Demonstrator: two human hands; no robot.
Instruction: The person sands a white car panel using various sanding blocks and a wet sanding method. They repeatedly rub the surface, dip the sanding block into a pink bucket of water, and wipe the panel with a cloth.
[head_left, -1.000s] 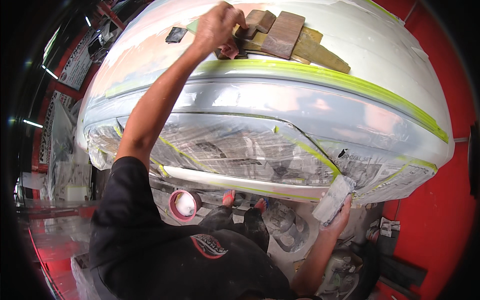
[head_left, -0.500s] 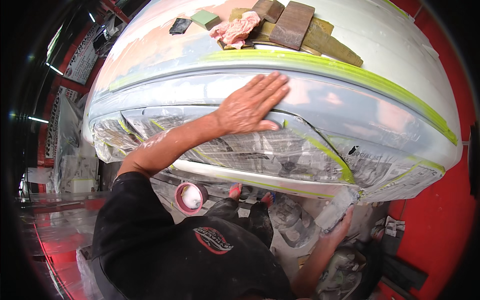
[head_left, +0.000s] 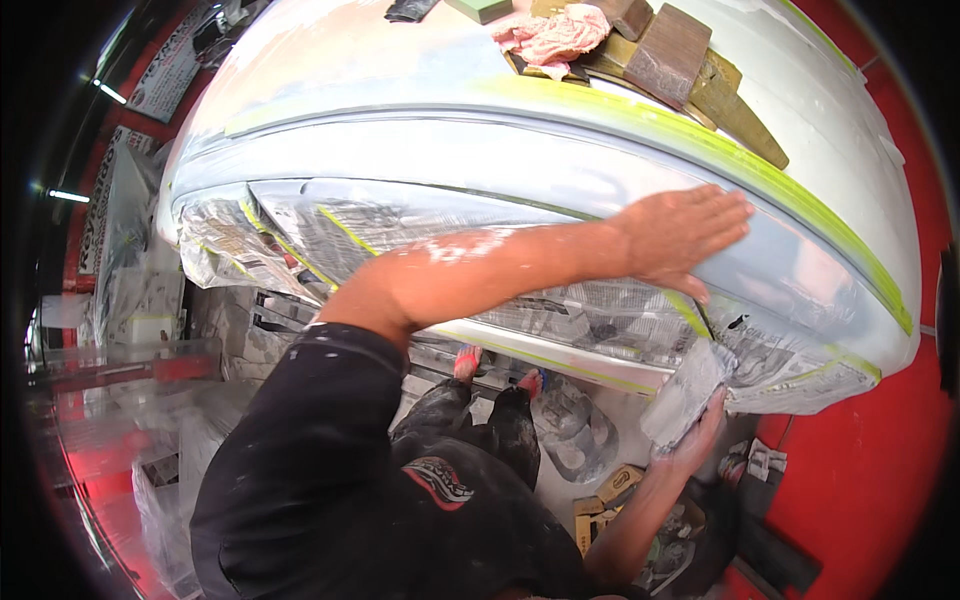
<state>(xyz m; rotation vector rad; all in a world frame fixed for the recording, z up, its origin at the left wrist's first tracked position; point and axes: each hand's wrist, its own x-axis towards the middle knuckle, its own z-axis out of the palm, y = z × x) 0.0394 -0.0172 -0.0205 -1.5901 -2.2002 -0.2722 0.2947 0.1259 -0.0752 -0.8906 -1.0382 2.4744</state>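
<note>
My left hand (head_left: 675,230) lies open, fingers stretched together, on the grey-white primed panel (head_left: 790,260) below a yellow-green tape band (head_left: 810,205). My right hand (head_left: 700,430) grips a dusty grey-white block (head_left: 682,395) low at the right, by the lower edge of the body, where plastic and newspaper masking (head_left: 800,375) is taped on. On the surface above the tape lie brown and ochre wooden blocks (head_left: 668,55), a crumpled pink cloth (head_left: 545,38), a green block (head_left: 478,8) and a dark pad (head_left: 405,10).
My feet in flip-flops (head_left: 465,365) stand on the dusty floor beside a moulded grey object (head_left: 572,430). A cardboard box (head_left: 615,485) sits at lower right. Plastic-wrapped items (head_left: 130,290) line the left side; a red surface (head_left: 830,470) spans the right.
My left hand has left the blocks and cloth on top, flattened onto the primed panel and moved rightward along it. My right hand still holds the block.
</note>
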